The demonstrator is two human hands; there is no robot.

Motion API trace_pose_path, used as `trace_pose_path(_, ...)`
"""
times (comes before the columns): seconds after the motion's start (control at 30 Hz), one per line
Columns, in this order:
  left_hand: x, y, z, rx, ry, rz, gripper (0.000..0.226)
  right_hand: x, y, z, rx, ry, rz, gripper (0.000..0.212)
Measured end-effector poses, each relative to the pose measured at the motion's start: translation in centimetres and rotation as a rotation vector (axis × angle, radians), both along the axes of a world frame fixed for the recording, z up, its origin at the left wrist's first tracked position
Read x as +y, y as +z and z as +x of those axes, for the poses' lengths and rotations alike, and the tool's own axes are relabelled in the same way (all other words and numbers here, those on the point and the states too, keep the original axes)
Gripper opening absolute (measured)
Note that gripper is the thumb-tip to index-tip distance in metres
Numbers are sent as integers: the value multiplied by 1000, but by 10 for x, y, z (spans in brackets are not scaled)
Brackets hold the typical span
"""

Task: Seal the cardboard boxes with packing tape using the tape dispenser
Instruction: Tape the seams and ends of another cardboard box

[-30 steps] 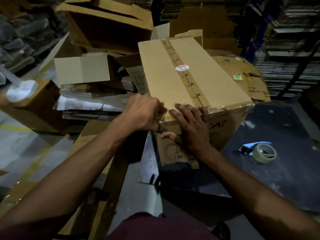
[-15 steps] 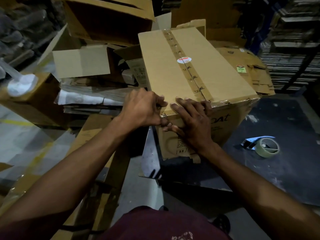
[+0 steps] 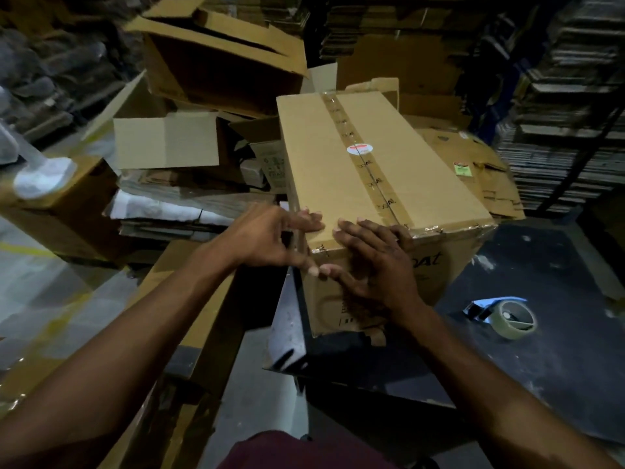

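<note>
A long, closed cardboard box (image 3: 368,170) is sitting on the corner of a dark, scuffed table (image 3: 558,360), its smooth brown flaps shut so nothing inside is showing. A glossy strip of printed packing tape (image 3: 363,157) is running lengthwise down the top seam, with a small round white-and-red sticker (image 3: 359,149) lying on it. The right hand (image 3: 378,265) is lying flat over the box's near top edge, fingers straight and slightly spread, pressing the cardboard. The left hand (image 3: 267,238) is touching the box's near left corner, fingers loosely extended and blurred. A tape dispenser (image 3: 504,316) holding a round roll is resting on the table, well to the right of the box. Behind the box, open, crumpled cartons (image 3: 216,59) and flattened cardboard are piling up.
</note>
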State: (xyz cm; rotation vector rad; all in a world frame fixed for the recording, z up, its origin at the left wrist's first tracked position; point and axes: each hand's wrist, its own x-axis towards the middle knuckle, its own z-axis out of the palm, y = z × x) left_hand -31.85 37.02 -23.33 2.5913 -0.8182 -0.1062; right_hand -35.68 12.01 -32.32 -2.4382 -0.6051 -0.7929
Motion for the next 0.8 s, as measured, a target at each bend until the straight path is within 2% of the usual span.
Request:
trace_pose_path(0.07, 1, -15, 0, -60, -20, -2, 97, 10, -5, 0, -64, -69, 5, 63)
trace_pose_path(0.17, 2, -35, 8, -241, -41, -76, 78, 12, -10, 5, -125, -80, 16, 58)
trace_pose_path(0.23, 2, -35, 16, -287, -80, -38, 73, 7, -9, 7, -99, -44, -41, 55)
trace_pose_path(0.3, 2, -26, 24, -291, -136, 53, 69, 0, -5, 9, -62, 2, -73, 52)
trace_pose_path(0.4, 2, -17, 31, -306, -183, 136, 63, -3, 0, 7, 2, 27, -10, 52)
trace_pose_path(0.53, 5, -21, 28, -306, -184, 41, 62, 13, -1, 0, -46, -100, 45, 58)
trace_pose_path(0.63, 5, -25, 29, -325, -168, -5, 62, 17, -5, 3, -64, -136, 66, 44)
trace_pose_path(0.8, 4, -23, 33, -282, -148, 2, 62, 9, -2, 3, -81, -89, -83, 40)
